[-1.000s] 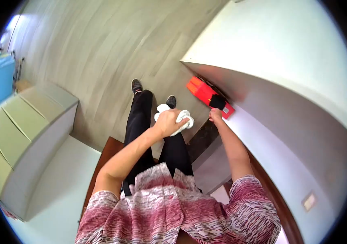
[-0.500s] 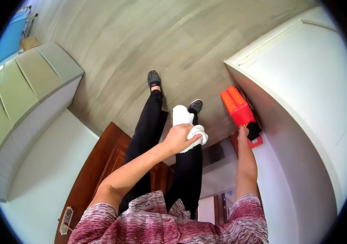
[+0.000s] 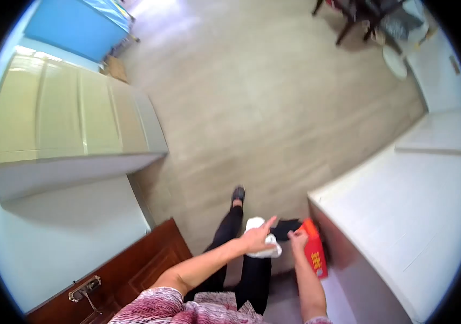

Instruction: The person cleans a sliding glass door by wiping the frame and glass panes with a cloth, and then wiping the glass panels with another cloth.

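Observation:
My left hand (image 3: 254,239) is closed around a bunched white cloth (image 3: 271,251), with the index finger stretched forward. To its right, my right hand (image 3: 298,241) pinches the edge of a dark, flat, cloth-like piece (image 3: 285,230), which spans the space between the two hands. Just behind and right of my right hand is a red box (image 3: 315,255) with yellow characters. Whether my right hand touches the box as well, I cannot tell.
A white-topped cabinet (image 3: 376,216) runs along the right. On the left are a brown wooden door (image 3: 149,264) with a metal handle and a pale cabinet (image 3: 79,119). Farther off are a blue-covered item (image 3: 74,29) and a dark wooden chair (image 3: 357,19) on the floor (image 3: 252,108).
The view has tilted up and shows more floor ahead. My hands have come closer together. The dark piece now stretches left from my right hand toward the white cloth.

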The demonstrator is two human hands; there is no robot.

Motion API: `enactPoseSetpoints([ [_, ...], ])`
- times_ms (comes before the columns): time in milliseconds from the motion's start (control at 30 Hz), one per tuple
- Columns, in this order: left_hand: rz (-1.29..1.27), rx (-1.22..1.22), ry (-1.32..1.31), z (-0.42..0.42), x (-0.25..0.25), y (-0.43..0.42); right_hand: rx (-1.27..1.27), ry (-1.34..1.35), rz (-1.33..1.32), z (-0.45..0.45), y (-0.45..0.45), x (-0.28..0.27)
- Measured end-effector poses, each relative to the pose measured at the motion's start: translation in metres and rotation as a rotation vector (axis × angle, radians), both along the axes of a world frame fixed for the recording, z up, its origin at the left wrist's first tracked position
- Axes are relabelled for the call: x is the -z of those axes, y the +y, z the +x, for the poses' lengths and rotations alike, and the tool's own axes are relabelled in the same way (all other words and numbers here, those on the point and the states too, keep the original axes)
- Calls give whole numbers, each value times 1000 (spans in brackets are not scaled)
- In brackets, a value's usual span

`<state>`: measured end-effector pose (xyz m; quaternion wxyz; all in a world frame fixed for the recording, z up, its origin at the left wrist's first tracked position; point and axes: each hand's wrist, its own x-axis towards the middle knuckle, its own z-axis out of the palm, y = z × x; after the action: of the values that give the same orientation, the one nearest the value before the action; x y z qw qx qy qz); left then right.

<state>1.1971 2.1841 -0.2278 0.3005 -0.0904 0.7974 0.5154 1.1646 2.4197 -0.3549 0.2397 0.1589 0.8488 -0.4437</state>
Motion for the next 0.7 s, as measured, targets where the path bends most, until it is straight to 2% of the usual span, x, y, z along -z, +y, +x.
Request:
enactPoseSetpoints([
  [33, 23, -20, 76, -7, -18, -13, -88, -57, -125, -9, -25, -20],
  [67, -57, 51, 15, -17, -42, -29, -233, -145, -293, -23, -56, -50],
  [100, -76, 11, 139, -22, -63, -46, -343, -179, -422, -41, -90, -93],
  [133, -45, -17, 153, -30, -85, -65, -459, -219, -546, -54, -122, -133],
  [200, -7, -30, 307, -39, -105, -98, -495, -244, -781, -81, -178, -199],
  [267, 285, -48, 60, -68, -161, -142, -606, -295, -747, -116, -219, -239],
  [300, 259, -180, 193, -72, -159, -152, -602, -282, -797, -128, -236, -254],
  [333, 243, -181, 234, -82, -168, -170, -627, -244, -803, -140, -258, -275],
  [367, 144, -248, 188, -90, -179, -188, -547, -212, -870, -150, -280, -297],
  [400, 45, -316, 133, -98, -186, -202, -462, -188, -943, -159, -298, -310],
  [467, 15, -497, 134, -117, -216, -231, -256, -140, -1007, -178, -327, -317],
  [533, 33, -818, 180, -142, -208, -253, -293, 67, -778, -203, -343, -307],
  [567, 60, -936, 261, -156, -214, -260, -297, 79, -791, -212, -349, -306],
  [600, 48, -937, 281, -175, -217, -270, -259, 4, -762, -224, -357, -304],
  [633, 80, -1048, 410, -194, -217, -278, -224, -71, -734, -235, -366, -305],
  [667, 114, -1153, 543, -214, -215, -286, -233, -57, -754, -243, -373, -301],
  [700, 106, -1185, 607, -236, -205, -296, -312, -161, -818, -249, -380, -297],
])
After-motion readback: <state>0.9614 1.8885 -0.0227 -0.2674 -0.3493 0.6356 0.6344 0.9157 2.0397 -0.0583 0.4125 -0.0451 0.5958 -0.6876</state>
